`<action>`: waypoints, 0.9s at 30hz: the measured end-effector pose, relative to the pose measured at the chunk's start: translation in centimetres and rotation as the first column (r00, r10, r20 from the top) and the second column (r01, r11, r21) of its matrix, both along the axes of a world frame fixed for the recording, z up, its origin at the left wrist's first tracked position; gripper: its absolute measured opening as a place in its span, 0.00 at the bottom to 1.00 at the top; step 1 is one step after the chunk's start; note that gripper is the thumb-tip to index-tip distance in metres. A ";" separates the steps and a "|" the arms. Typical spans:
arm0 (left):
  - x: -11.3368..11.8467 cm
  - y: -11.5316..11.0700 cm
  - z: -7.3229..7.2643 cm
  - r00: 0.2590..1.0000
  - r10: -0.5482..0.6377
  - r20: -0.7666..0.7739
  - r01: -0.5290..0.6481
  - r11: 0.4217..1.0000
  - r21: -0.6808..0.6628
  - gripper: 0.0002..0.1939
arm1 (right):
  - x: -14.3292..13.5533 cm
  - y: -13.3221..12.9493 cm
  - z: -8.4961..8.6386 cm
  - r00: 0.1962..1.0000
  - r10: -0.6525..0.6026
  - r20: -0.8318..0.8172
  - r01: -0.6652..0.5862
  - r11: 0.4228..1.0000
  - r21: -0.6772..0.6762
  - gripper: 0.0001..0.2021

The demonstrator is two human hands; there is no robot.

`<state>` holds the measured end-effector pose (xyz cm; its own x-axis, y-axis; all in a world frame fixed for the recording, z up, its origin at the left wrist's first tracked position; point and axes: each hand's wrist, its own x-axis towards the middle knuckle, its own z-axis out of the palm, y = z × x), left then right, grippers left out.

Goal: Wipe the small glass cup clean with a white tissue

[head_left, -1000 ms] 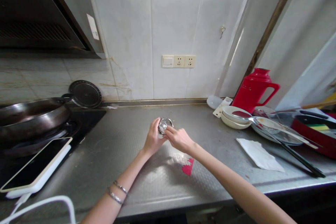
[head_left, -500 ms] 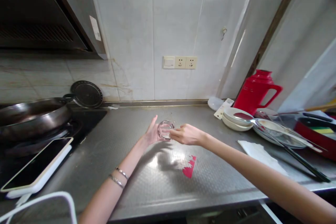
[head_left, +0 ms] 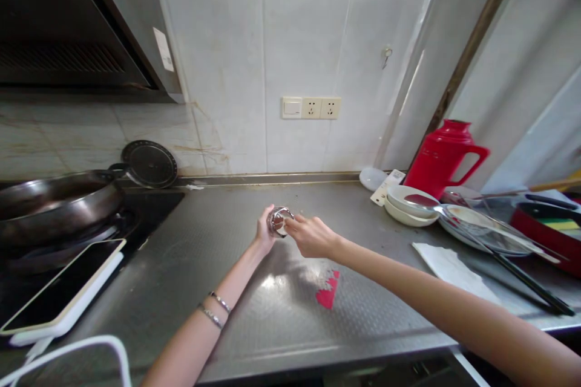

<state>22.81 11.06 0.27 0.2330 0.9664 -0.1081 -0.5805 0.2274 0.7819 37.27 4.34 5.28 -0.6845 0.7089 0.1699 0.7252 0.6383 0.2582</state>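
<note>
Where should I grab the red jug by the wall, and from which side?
Take the red jug by its handle, probably coming from the right and above. The handle juts out on that side, with an open gap for fingers. The stacked bowls sit in front of the jug's base, so a front grip looks awkward.

A pale tiled wall (head_left: 308, 30) is rising behind a metal counter (head_left: 218, 217), with brown stains (head_left: 202, 149) spreading low on its left part. A light switch (head_left: 292, 108) and two sockets (head_left: 321, 109) are sitting in one row near the middle, and a small hook (head_left: 387, 53) is hanging higher to the right. A dark range hood (head_left: 68, 30) is jutting out above a black stove (head_left: 158, 205). A brown pole (head_left: 481, 36) is slanting before a grey side wall (head_left: 521, 78). Light is glaring off the counter, while shadow is filling the space beneath its front edge.
</note>
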 end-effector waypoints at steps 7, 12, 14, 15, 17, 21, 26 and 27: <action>0.4 -0.8 -0.7 0.996 0.069 0.061 -0.075 0.993 0.091 0.19 | -2.9 -1.5 -3.0 0.897 -0.248 -0.365 0.195 0.965 -0.176 0.17; 0.8 -1.1 -1.2 0.985 0.139 0.098 -0.149 0.983 0.104 0.20 | -5.3 -1.6 -5.0 0.585 -0.286 -0.759 0.174 0.958 -0.226 0.08; 0.9 -1.2 -1.3 0.983 0.144 0.115 -0.156 0.982 0.108 0.20 | -5.7 -1.4 -5.6 0.465 -0.252 -0.848 0.130 0.968 -0.216 0.07; 0.9 -1.2 -1.4 0.982 0.144 0.123 -0.158 0.981 0.109 0.20 | -5.8 -1.3 -5.8 0.423 -0.241 -0.874 0.112 0.970 -0.214 0.06; 1.0 -1.3 -1.6 0.980 0.139 0.141 -0.156 0.981 0.112 0.20 | -5.8 -1.0 -6.4 0.372 -0.218 -0.902 0.081 0.976 -0.203 0.05; 1.3 -1.6 -1.7 0.983 0.096 0.157 -0.116 0.986 0.123 0.20 | -4.8 -0.4 -7.3 0.414 -0.143 -0.899 0.046 0.990 -0.137 0.05; 0.5 -1.3 -0.6 0.978 -0.085 0.189 0.043 0.975 0.217 0.17 | -2.2 -0.6 -6.1 0.751 -0.153 -0.643 0.151 0.987 -0.058 0.06; 0.1 -1.0 -0.3 0.972 -0.139 0.189 0.093 0.968 0.235 0.17 | -1.5 -0.7 -5.5 0.815 -0.164 -0.555 0.172 0.984 -0.038 0.07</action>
